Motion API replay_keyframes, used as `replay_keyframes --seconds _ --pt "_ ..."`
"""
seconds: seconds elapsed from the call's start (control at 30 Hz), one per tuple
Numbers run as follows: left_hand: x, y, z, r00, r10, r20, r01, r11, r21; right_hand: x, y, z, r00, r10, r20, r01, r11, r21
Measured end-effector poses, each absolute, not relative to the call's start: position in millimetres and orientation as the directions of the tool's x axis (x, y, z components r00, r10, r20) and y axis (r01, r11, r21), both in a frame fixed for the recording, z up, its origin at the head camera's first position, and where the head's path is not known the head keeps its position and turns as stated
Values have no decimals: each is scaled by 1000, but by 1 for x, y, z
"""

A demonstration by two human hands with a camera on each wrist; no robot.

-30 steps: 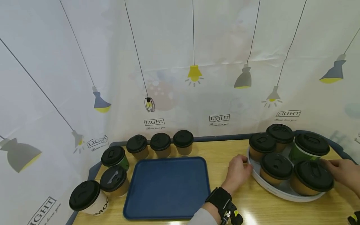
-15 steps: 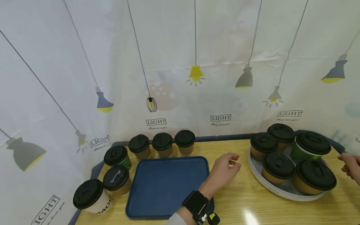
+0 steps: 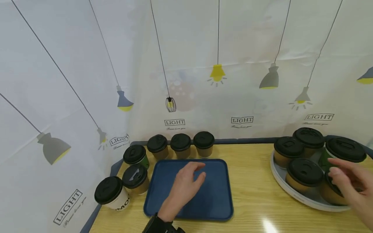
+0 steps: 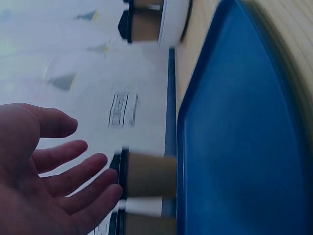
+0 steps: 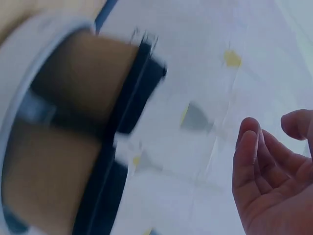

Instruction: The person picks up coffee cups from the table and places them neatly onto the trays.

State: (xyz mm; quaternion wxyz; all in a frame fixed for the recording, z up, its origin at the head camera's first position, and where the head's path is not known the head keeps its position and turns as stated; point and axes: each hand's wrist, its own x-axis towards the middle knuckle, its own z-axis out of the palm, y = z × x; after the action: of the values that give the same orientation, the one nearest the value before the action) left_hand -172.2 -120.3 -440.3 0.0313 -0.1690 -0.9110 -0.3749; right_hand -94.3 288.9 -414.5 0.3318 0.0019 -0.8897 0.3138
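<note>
My left hand [image 3: 186, 184] hovers over the blue rectangular tray [image 3: 214, 200], holding nothing. In the left wrist view the left hand's fingers [image 4: 76, 174] are spread loosely, with the blue tray [image 4: 239, 122] beside them. At the right, a round white tray [image 3: 294, 193] carries several lidded paper coffee cups: brown ones [image 3: 304, 173] and a green one [image 3: 345, 149]. My right hand [image 3: 354, 187] is in front of these cups and partly hides one brown cup. Its fingers are bent a little around bare air in the right wrist view, apart from the cups [image 5: 83, 78].
Three brown cups [image 3: 180, 145] stand behind the blue tray. Along its left side are a green cup [image 3: 135, 155], a brown cup [image 3: 135, 178] and a white cup [image 3: 112, 194] with dark lettering. A lamp-print cloth [image 3: 198, 106] closes off the back and left of the wooden table [image 3: 250, 181].
My left hand has left the round tray's rim and moved left over the blue tray. The right hand left the round tray's right side and now lies over its front right. The view turned slightly left.
</note>
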Motion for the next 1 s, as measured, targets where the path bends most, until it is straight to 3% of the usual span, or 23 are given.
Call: replay_keyframes --seconds 0.23,0.37,0.5,0.73,1.0 --pt "-169 -177 -450 -982 107 157 175 833 525 -113 221 -423 -924 -79 375 -250 866 -433" --pt "-166 -197 -460 -994 50 94 87 890 448 -133 188 -436 -946 -213 243 -301 857 -418" --pt "-162 -210 -469 -995 28 99 62 932 358 -154 157 -447 -933 -301 197 -354 861 -365" --pt "-156 -223 -478 -988 32 148 67 970 232 -176 121 -463 -951 -290 -104 -245 917 -315" --pt "-153 -229 -484 -989 -9 150 22 979 202 -178 102 -479 -947 -310 -86 -269 908 -321"
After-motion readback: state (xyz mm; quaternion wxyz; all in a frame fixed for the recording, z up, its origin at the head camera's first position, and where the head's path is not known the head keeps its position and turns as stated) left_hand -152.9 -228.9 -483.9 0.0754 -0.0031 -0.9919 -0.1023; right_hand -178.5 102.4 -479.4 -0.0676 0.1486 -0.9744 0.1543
